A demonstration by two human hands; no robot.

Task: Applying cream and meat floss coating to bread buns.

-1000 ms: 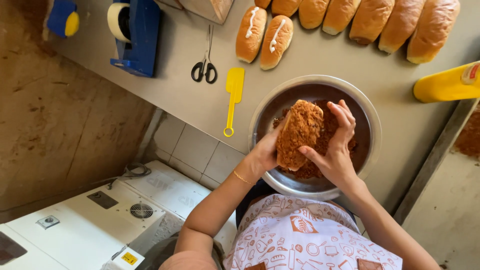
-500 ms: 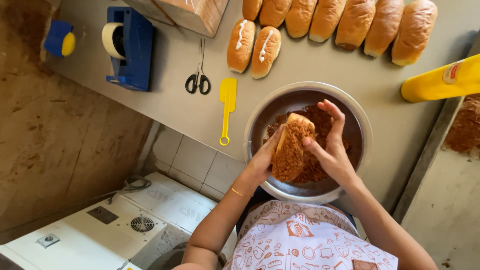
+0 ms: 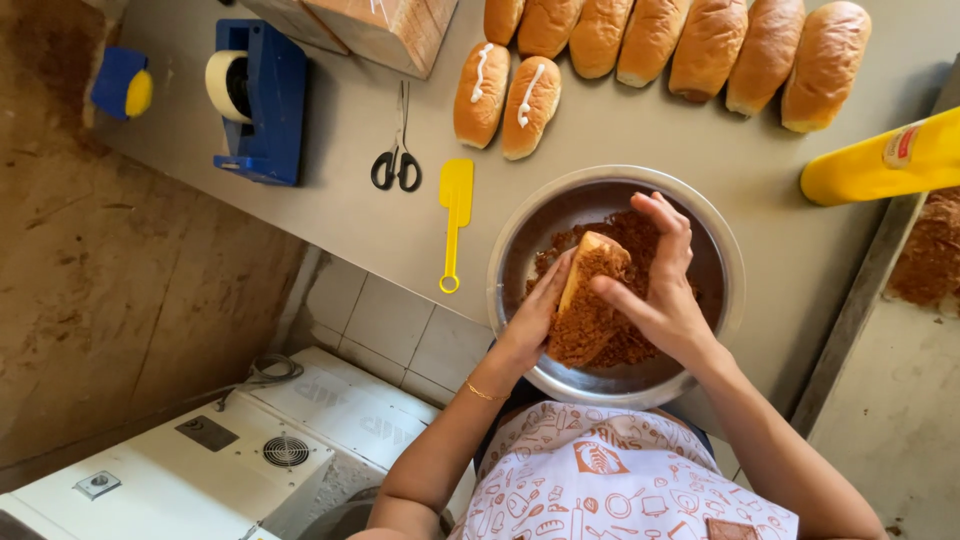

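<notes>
Both hands meet over a round metal bowl at the centre of the frame. Left hand cups a bread roll from its left side, fingers closed against it, while the right hand presses on the roll from the right, its fingers curled over the top edge. Reddish-brown shredded floss coats the roll, and more of it lies loose in the bowl beneath. On the grey counter, just left of the bowl, lies a yellow spatula, with black-handled scissors beside it. Above the bowl sit two cream-topped rolls, and a row of plain rolls runs along the top edge. A blue tape dispenser stands at upper left, and a yellow squeeze bottle lies at right.
</notes>
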